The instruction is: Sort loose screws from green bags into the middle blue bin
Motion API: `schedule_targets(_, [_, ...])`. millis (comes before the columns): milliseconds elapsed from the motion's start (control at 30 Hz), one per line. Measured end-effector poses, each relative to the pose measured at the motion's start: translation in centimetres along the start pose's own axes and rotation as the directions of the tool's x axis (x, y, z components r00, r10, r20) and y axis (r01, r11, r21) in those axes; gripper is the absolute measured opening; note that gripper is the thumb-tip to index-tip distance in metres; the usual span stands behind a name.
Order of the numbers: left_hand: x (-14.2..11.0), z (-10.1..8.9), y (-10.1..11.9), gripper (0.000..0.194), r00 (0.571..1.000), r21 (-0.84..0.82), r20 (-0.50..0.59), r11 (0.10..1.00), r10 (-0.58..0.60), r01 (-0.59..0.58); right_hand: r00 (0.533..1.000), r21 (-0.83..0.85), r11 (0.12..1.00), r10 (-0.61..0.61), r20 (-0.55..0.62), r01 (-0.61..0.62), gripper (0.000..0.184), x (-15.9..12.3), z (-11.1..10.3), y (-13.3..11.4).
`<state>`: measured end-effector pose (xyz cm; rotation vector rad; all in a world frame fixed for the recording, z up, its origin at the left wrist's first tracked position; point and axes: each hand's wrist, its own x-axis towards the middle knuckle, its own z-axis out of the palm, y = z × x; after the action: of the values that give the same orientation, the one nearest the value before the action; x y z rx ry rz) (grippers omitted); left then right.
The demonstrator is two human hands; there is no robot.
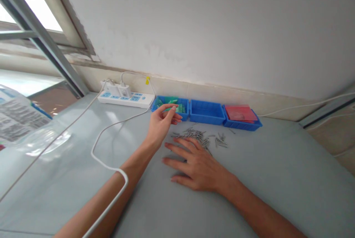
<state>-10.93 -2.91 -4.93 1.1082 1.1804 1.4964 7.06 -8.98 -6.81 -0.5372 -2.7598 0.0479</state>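
My left hand (163, 120) hovers at the front edge of the left blue bin (186, 114), which holds small green plastic pieces (181, 108) that look like wall plugs. Its thumb and fingers are curled together in a pinch, and whatever is between them is hidden. Palm down over the grey tabletop, my right hand (195, 164) has its fingers spread apart. Its fingertips lie beside a loose pile of metal screws (195, 134), partly covering it. A smaller group of screws (221, 142) lies to the right of the pile.
A blue bin (208, 112) with nothing visible inside stands in the middle of the row; the right bin (244, 125) holds red plastic packets (240, 113). At back left is a white power strip (138, 100) with chargers. A white cable (95, 149) crosses the table near a clear plastic bag (24, 119).
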Motion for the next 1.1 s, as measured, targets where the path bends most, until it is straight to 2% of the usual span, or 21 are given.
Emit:
schedule_targets(100, [0.1, -0.2, 0.0, 0.043, 0.999, -0.001, -0.025, 1.0, 0.026, -0.026, 0.994, -0.008, 1.0, -0.01, 0.109, 0.011, 0.043, 1.7, 0.5, 0.0])
schedule_targets(167, [0.1, -0.3, 0.0, 0.039, 0.999, -0.001, -0.033, 0.999, 0.035, -0.035, 0.991, -0.019, 1.0, 0.022, 0.135, -0.02, 0.043, 2.6, 0.8, 0.8])
schedule_targets(367, [0.1, -0.2, 0.1, 0.036, 0.996, 0.013, -0.015, 0.996, 0.087, -0.087, 0.973, -0.111, 0.972, 0.218, 0.072, -0.209, 0.041, 3.1, 1.3, 3.6])
schedule_targets(500, [-0.5, 0.2, 0.0, 0.027, 0.978, 0.169, 0.067, 0.964, 0.199, -0.208, 0.952, -0.153, 0.943, 0.305, 0.038, -0.296, 0.037, 1.5, 0.7, 4.8])
schedule_targets(600, [-1.1, 0.3, -0.3, 0.023, 0.936, 0.415, 0.215, 0.841, 0.28, -0.347, 0.942, -0.127, 0.934, 0.337, -0.005, -0.335, 0.033, -0.4, -0.1, 5.7])
schedule_targets(700, [-1.5, 0.4, -0.9, 0.022, 0.841, 0.609, 0.442, 0.585, 0.31, -0.536, 0.929, -0.066, 0.93, 0.355, -0.103, -0.362, 0.03, -2.7, -1.4, 6.4])
schedule_targets(733, [-1.6, 0.4, -1.1, 0.024, 0.8, 0.629, 0.513, 0.499, 0.31, -0.596, 0.906, -0.056, 0.912, 0.395, -0.154, -0.407, 0.029, -3.5, -2.0, 6.6])
schedule_targets(767, [-1.7, 0.5, -1.3, 0.025, 0.759, 0.633, 0.576, 0.422, 0.304, -0.649, 0.862, -0.063, 0.873, 0.463, -0.208, -0.484, 0.028, -4.3, -2.6, 6.7])
schedule_targets(833, [-1.9, 0.7, -1.8, 0.027, 0.712, 0.649, 0.642, 0.292, 0.285, -0.703, 0.712, -0.11, 0.719, 0.634, -0.302, -0.686, 0.027, -5.9, -3.7, 6.9])
schedule_targets(900, [-2.0, 0.9, -2.2, 0.03, 0.725, 0.701, 0.636, 0.196, 0.263, -0.686, 0.565, -0.158, 0.545, 0.76, -0.321, -0.823, 0.024, -7.5, -4.3, 7.1])
schedule_targets(933, [-2.1, 1.0, -2.3, 0.033, 0.747, 0.734, 0.616, 0.162, 0.252, -0.66, 0.525, -0.177, 0.494, 0.793, -0.311, -0.851, 0.024, -8.2, -4.4, 7.3])
schedule_targets(1000, [-2.2, 1.2, -2.5, 0.036, 0.781, 0.779, 0.583, 0.121, 0.223, -0.616, 0.5, -0.216, 0.453, 0.819, -0.282, -0.865, 0.028, -9.3, -4.2, 7.7])
schedule_targets(1100, [-2.1, 1.4, -2.9, 0.038, 0.786, 0.781, 0.591, 0.116, 0.182, -0.614, 0.531, -0.209, 0.49, 0.807, -0.259, -0.846, 0.03, -9.8, -3.0, 8.3])
